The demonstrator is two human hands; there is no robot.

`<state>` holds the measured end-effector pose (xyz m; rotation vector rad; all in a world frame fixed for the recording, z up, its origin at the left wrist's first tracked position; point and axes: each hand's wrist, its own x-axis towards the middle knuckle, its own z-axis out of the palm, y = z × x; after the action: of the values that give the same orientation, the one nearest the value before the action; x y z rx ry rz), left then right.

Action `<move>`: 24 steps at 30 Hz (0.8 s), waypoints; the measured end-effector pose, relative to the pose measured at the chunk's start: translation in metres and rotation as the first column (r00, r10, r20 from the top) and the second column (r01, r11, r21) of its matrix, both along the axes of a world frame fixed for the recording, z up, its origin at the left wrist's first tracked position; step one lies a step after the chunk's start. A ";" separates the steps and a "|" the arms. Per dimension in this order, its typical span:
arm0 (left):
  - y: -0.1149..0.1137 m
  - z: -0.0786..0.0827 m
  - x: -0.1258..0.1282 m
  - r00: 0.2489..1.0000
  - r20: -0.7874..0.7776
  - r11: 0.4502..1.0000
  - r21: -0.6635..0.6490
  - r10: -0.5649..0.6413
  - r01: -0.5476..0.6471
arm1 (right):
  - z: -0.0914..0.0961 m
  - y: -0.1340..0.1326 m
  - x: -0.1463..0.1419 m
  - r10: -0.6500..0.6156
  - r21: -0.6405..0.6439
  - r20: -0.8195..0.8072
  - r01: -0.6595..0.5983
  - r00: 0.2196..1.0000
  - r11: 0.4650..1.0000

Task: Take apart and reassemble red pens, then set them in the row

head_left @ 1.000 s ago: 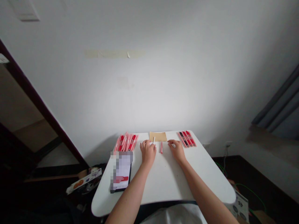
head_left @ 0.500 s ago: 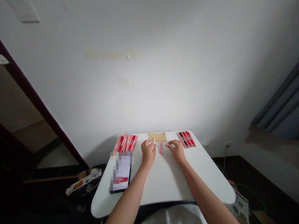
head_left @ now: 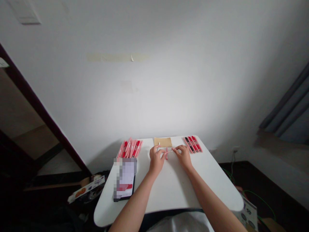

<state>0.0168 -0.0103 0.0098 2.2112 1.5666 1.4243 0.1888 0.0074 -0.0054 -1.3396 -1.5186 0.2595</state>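
My left hand rests on the white table with its fingers curled round a small white stick-like part that pokes up from it. My right hand is pinched at the fingertips on a thin pale part that reaches toward my left hand. A short red pen piece lies on the table between the two hands. A tan paper square lies just beyond them.
A pile of several pink and red pens lies at the table's far left. A row of several red and black pens lies at the far right. A dark tablet with a blurred screen sits on the left side. Boxes and cables lie on the floor.
My left hand has shifted right toward the red pen piece. My right hand has closed in, and a thin pale part now spans between the two hands.
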 end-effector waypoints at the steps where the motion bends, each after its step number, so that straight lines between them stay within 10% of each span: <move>1: 0.000 0.000 0.000 1.000 0.005 1.000 -0.006 -0.003 0.003 | 0.000 0.000 0.000 -0.005 -0.001 0.001 0.005 1.000 1.000; 24: 0.000 0.000 0.003 0.995 0.096 1.000 -0.020 0.004 -0.002 | 0.000 0.000 -0.002 0.139 -0.017 0.048 -0.138 0.989 0.990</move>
<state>0.0194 -0.0101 0.0094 2.0966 1.5464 1.4851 0.1869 0.0070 -0.0058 -1.2608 -1.6569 0.3274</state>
